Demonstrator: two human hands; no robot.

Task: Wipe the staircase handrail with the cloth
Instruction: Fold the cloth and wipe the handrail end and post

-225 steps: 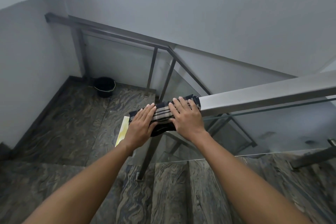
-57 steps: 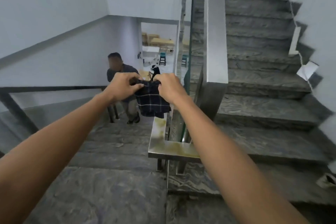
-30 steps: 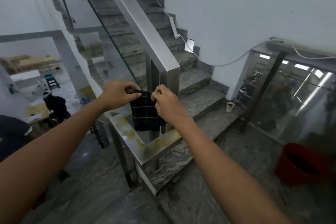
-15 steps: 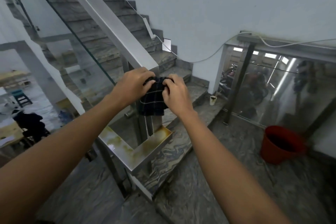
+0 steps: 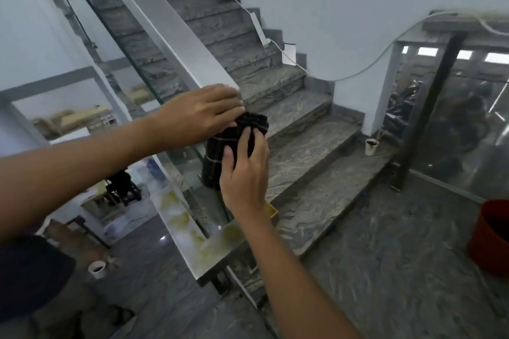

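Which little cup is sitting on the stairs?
The small cup by the dark post, on the bottom step. The other white cup stands on the floor, lower left.

Handrail [image 5: 165, 25]: brushed metal, smooth, dull sheen. Cloth [image 5: 231, 146]: dark woven check, matt. Glass panel [image 5: 176, 162] glossy. Stairs [image 5: 303, 129]: veined polished stone. Bucket [image 5: 490, 239]: red plastic.

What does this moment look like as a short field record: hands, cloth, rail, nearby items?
left hand: flat at the lower end of the handrail, above the cloth
right hand: fingers pressing the cloth
cloth: dark plaid, draped down the rail's end post
glass panel: under the rail
red bucket: floor, far right
cup: floor at the foot of the stairs
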